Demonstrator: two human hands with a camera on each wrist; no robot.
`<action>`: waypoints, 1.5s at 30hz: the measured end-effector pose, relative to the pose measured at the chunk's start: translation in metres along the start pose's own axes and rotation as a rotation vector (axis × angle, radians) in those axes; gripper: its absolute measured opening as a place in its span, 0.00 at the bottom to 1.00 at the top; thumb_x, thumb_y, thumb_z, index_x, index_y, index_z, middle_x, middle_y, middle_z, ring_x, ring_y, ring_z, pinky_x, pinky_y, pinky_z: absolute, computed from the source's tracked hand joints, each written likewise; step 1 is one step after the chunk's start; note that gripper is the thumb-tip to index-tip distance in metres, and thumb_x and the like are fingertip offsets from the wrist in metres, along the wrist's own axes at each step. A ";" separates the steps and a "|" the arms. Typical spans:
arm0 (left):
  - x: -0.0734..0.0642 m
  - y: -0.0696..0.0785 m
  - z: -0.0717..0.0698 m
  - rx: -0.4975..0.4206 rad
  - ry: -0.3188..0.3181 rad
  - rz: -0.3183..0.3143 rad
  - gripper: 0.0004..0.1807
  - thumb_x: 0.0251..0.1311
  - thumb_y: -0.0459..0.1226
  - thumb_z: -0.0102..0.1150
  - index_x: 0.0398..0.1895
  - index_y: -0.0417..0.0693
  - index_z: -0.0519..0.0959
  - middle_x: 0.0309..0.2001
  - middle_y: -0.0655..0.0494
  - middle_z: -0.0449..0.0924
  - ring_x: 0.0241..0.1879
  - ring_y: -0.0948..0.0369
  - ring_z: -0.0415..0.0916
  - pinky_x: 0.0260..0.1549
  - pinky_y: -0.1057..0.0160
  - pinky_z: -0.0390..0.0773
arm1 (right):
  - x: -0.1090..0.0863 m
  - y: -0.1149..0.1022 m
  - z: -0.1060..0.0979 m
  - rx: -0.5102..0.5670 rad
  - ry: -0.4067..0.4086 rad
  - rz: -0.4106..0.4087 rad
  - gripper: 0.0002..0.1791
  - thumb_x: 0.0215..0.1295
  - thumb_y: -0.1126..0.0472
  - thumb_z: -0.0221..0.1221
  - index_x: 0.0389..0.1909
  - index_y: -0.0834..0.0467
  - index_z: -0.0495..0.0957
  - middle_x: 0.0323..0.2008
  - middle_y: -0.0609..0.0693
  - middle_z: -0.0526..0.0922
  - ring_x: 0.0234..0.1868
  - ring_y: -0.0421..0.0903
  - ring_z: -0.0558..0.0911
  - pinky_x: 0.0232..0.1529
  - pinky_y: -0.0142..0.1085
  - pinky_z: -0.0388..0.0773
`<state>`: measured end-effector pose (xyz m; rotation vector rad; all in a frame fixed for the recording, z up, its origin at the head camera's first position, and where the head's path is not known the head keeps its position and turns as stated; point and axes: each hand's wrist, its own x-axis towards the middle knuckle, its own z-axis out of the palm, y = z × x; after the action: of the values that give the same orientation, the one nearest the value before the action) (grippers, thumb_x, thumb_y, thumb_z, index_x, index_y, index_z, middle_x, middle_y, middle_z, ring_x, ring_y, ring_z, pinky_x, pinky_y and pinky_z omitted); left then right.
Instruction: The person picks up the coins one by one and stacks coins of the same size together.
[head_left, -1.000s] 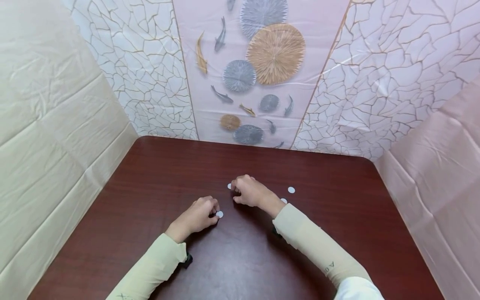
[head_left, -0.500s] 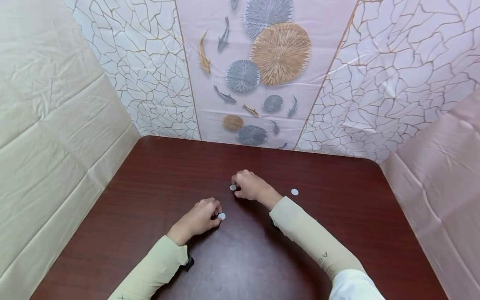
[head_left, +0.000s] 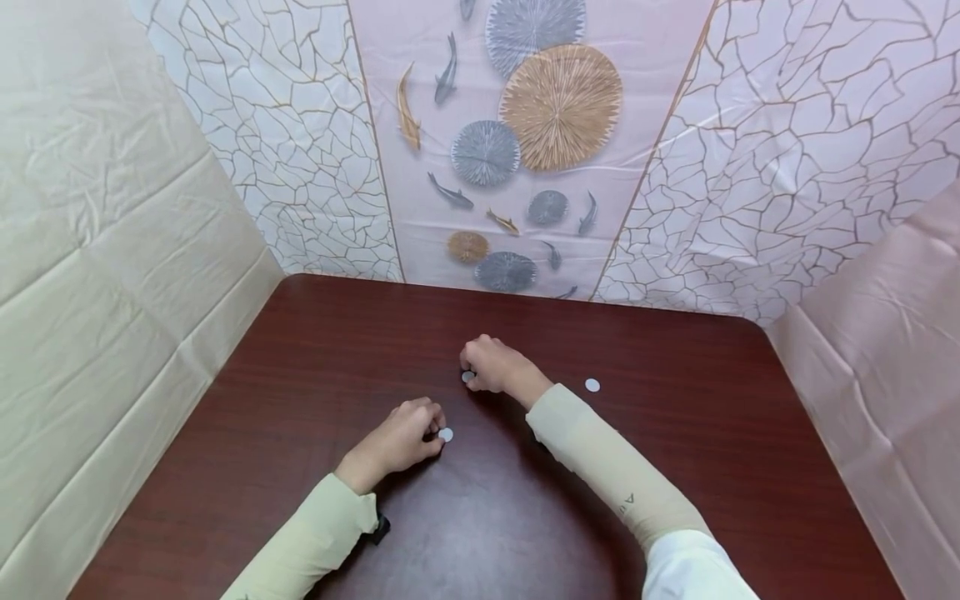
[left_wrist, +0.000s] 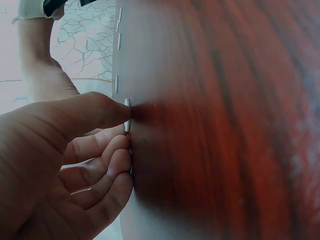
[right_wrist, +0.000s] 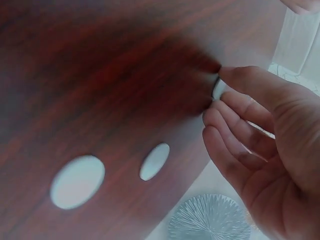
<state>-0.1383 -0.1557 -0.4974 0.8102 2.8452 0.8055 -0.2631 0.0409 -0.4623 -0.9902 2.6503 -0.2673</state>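
In the head view, my left hand (head_left: 401, 435) is low over the brown table, thumb and fingertips at the near edge of a small white disc (head_left: 446, 435). The left wrist view shows the thumb (left_wrist: 107, 111) on this disc (left_wrist: 127, 122), which lies flat, with the other fingers curled beside it. Farther back, my right hand (head_left: 495, 364) pinches a second white disc (head_left: 468, 377) between thumb and fingers. In the right wrist view that disc (right_wrist: 218, 90) is partly hidden by the fingertips and seems to lie on the tabletop.
Another white disc (head_left: 592, 385) lies right of the right hand. Two loose discs, a larger-looking one (right_wrist: 77, 182) and a narrower one (right_wrist: 155, 161), show in the right wrist view. A patterned cloth (head_left: 480, 200) hangs behind the table (head_left: 337, 333).
My right hand has shifted slightly left and back, so its disc now sits between thumb and fingers. The right sleeve now covers a disc seen earlier. My left hand stays at its disc.
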 end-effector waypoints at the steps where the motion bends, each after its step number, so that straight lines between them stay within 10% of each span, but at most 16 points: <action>1: 0.000 0.000 0.000 -0.002 0.001 0.000 0.06 0.61 0.31 0.72 0.36 0.43 0.82 0.34 0.54 0.79 0.34 0.62 0.77 0.35 0.67 0.77 | 0.001 0.000 -0.001 -0.006 -0.005 -0.007 0.05 0.68 0.62 0.70 0.33 0.57 0.84 0.34 0.48 0.83 0.30 0.42 0.76 0.34 0.35 0.76; 9: -0.002 -0.001 -0.002 -0.020 0.003 -0.017 0.06 0.61 0.31 0.71 0.36 0.43 0.81 0.35 0.53 0.79 0.35 0.62 0.77 0.35 0.66 0.78 | 0.013 -0.011 -0.013 -0.058 -0.114 -0.006 0.31 0.70 0.61 0.68 0.14 0.50 0.59 0.13 0.42 0.51 0.17 0.40 0.56 0.24 0.33 0.60; 16: -0.003 -0.002 -0.005 -0.029 0.011 -0.014 0.07 0.60 0.30 0.71 0.35 0.42 0.81 0.34 0.54 0.79 0.34 0.63 0.77 0.35 0.68 0.77 | 0.028 -0.015 -0.016 -0.172 -0.139 0.021 0.14 0.64 0.58 0.74 0.25 0.50 0.79 0.31 0.45 0.78 0.31 0.42 0.78 0.34 0.36 0.79; 22: -0.001 -0.002 -0.005 -0.034 0.009 -0.020 0.06 0.60 0.30 0.71 0.36 0.42 0.81 0.34 0.54 0.79 0.35 0.62 0.77 0.35 0.68 0.78 | 0.032 -0.011 -0.021 -0.174 -0.169 0.047 0.08 0.64 0.56 0.75 0.29 0.50 0.84 0.42 0.50 0.82 0.39 0.46 0.82 0.39 0.40 0.83; 45: 0.002 0.001 -0.003 -0.027 -0.026 -0.025 0.07 0.59 0.30 0.72 0.35 0.43 0.81 0.34 0.54 0.79 0.34 0.62 0.76 0.35 0.68 0.76 | 0.024 0.004 -0.009 -0.137 -0.127 -0.049 0.13 0.57 0.58 0.73 0.19 0.49 0.79 0.24 0.44 0.79 0.23 0.40 0.75 0.26 0.33 0.72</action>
<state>-0.1403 -0.1556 -0.4938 0.7741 2.8099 0.8229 -0.2857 0.0284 -0.4599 -1.0773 2.5595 -0.0318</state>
